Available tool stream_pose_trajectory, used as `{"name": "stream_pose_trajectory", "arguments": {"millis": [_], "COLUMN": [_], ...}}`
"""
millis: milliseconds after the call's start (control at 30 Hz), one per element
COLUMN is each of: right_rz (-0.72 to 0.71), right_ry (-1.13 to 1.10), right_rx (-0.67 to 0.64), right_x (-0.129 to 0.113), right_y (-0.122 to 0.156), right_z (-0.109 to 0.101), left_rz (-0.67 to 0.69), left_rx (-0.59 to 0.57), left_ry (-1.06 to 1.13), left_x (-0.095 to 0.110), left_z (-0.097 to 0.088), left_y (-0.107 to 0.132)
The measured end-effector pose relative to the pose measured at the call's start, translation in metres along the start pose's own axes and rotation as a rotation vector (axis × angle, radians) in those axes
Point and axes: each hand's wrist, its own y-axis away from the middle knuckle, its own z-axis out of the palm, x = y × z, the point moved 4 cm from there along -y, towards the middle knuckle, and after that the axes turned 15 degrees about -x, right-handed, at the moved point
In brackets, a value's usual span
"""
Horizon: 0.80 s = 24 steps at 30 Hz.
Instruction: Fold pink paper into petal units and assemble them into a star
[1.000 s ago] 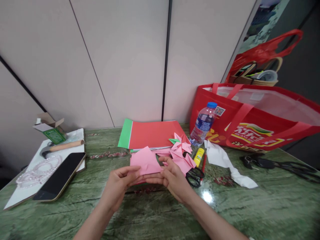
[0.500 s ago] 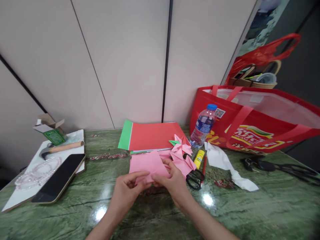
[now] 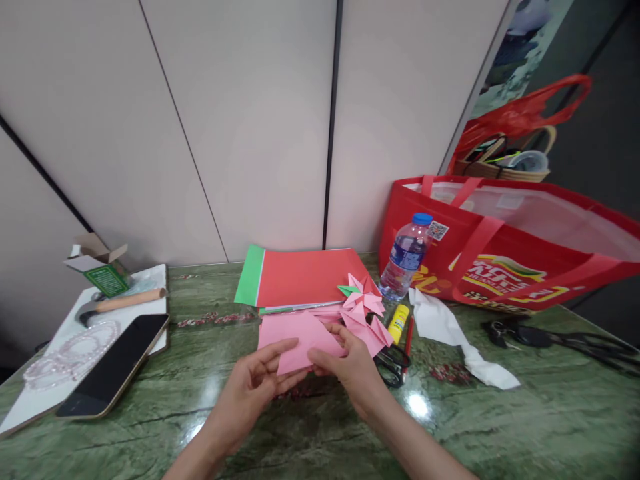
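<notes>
A folded piece of pink paper (image 3: 303, 357) is held low over the table, just in front of a pink sheet (image 3: 283, 327). My right hand (image 3: 350, 360) pinches its right part, thumb on top and fingers behind. At the left edge is my left hand (image 3: 260, 377), its index finger over the paper and other fingers under the lower edge; its thumb stands away. Folded pink paper pieces (image 3: 367, 327) lie right beside my right hand, below a pink paper flower (image 3: 363, 293) with a green piece. Black-handled scissors (image 3: 393, 367) are partly hidden by my right hand.
Red and green sheets (image 3: 310, 273) lie behind. To the right are a glue stick (image 3: 399, 325), red pencil (image 3: 409, 337), water bottle (image 3: 406, 260), tissue (image 3: 450, 327), sunglasses (image 3: 550, 337) and red bag (image 3: 500, 247). A phone (image 3: 115, 367), bracelets (image 3: 73, 353), sickle (image 3: 125, 301) and small box (image 3: 105, 273) sit left.
The pink paper has tilted, its lower left corner now showing. My left thumb has come off the paper and dropped lower. My right hand keeps its pinch.
</notes>
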Motion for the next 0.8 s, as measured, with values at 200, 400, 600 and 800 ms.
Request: {"name": "stream_pose_trajectory", "arguments": {"millis": [200, 400, 600, 800], "right_rz": [-0.028, -0.049, -0.036, -0.073], "right_ry": [0.153, 0.006, 0.036, 0.073], "right_rx": [-0.031, -0.080, -0.110, -0.091], "right_x": [0.0025, 0.0028, 0.0064, 0.0030], "right_y": [-0.0012, 0.0007, -0.0021, -0.0019], "right_z": [-0.0009, 0.0023, -0.0008, 0.0020], "left_rz": [-0.064, -0.059, -0.091, -0.078], "left_rx": [0.148, 0.167, 0.187, 0.245], "left_ry": [-0.169, -0.241, -0.217, -0.199], "left_x": [-0.0040, -0.0055, -0.0064, -0.0056], "left_z": [-0.0065, -0.0063, -0.0076, -0.0085], "left_y": [-0.0005, -0.0013, -0.0021, -0.0024]}}
